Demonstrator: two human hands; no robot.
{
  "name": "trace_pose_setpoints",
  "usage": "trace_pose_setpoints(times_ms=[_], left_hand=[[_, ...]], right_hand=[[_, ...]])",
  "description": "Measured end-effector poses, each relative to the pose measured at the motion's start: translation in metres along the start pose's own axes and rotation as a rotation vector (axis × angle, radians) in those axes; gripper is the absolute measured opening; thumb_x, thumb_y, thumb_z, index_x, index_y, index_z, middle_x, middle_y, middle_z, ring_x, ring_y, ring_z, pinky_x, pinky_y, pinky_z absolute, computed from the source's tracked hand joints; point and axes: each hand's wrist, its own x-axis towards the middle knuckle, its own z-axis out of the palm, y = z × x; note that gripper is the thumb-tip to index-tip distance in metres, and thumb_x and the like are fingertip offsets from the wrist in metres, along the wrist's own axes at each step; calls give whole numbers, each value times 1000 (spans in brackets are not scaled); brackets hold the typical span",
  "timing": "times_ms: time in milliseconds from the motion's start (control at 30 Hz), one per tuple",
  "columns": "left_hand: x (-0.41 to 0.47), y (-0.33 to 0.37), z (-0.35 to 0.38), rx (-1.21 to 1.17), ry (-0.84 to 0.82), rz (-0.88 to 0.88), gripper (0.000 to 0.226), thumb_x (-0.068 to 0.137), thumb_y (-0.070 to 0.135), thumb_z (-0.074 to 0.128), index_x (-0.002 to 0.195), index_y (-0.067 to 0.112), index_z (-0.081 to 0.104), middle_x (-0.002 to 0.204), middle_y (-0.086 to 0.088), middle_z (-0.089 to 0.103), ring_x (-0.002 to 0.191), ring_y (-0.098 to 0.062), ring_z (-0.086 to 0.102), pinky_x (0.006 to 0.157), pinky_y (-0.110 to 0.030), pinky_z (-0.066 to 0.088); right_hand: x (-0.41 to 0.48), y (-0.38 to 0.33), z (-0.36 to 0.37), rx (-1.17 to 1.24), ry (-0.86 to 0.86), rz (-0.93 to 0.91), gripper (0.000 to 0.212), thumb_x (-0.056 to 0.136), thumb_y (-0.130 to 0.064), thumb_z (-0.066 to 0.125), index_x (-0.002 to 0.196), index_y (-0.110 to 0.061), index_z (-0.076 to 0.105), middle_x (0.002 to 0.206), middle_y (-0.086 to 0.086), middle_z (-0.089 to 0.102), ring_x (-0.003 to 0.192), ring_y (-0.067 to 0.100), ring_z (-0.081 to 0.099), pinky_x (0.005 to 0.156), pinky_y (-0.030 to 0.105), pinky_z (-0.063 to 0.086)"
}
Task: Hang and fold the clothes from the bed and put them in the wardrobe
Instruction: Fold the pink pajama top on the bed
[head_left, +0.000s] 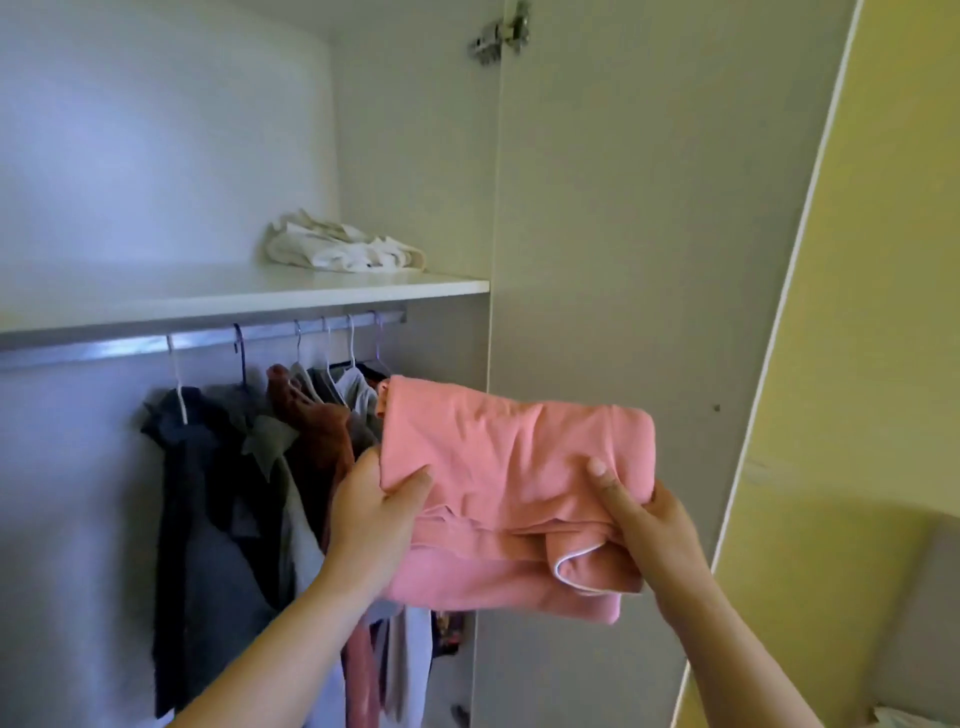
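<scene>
A folded pink garment (511, 467) is held up in front of the open wardrobe, below the level of the white shelf (249, 299). My left hand (371, 512) grips its left edge, thumb on top and fingers underneath. My right hand (644, 525) grips its right side, thumb pressed into the fabric. A folded white garment (340, 244) lies on the shelf near its right end. Several dark, brown and grey clothes (249, 467) hang on hangers from the rail (156, 345) under the shelf.
The open wardrobe door (649, 208) stands just right of the shelf, with a hinge (498, 34) at the top. A yellow wall (883, 260) is further right. A pale bed headboard (924, 613) shows at the lower right.
</scene>
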Motion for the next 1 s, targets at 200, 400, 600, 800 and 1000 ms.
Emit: trace_pose_setpoints(times_ms=[200,400,600,800,1000], left_hand=[[108,59,-8,-11,33,207,10,85,15,67,86,24,65,82,8,69,74,0,63,59,-17,41],[189,109,-17,-52,32,280,10,84,18,70,86,27,67,80,13,71,79,-8,66,68,-26,49],[260,155,-24,-19,37,222,14,86,13,67,100,16,71,96,-7,74,91,-28,70,87,-43,54],[323,183,-31,117,127,168,21,88,11,66,108,6,67,104,-14,71,95,-33,68,89,-47,54],[380,197,-49,221,242,196,25,84,18,71,105,5,68,102,-11,70,92,-29,67,79,-39,55]], right_hand=[[93,-87,26,89,-12,-169,67,60,-78,64,87,-18,70,81,-5,75,79,12,70,72,33,54],[165,-151,45,213,-106,-301,63,59,-73,73,86,-16,74,78,-6,76,74,10,73,71,34,54],[236,-203,72,336,-299,-403,61,56,-62,78,94,-15,74,88,-4,77,84,14,74,81,36,57],[302,-241,106,422,-474,-395,47,72,-43,80,105,-10,72,96,4,77,92,24,73,89,47,57],[341,-270,148,509,-620,-339,44,77,-34,79,109,-7,69,96,8,77,88,25,73,73,35,59]])
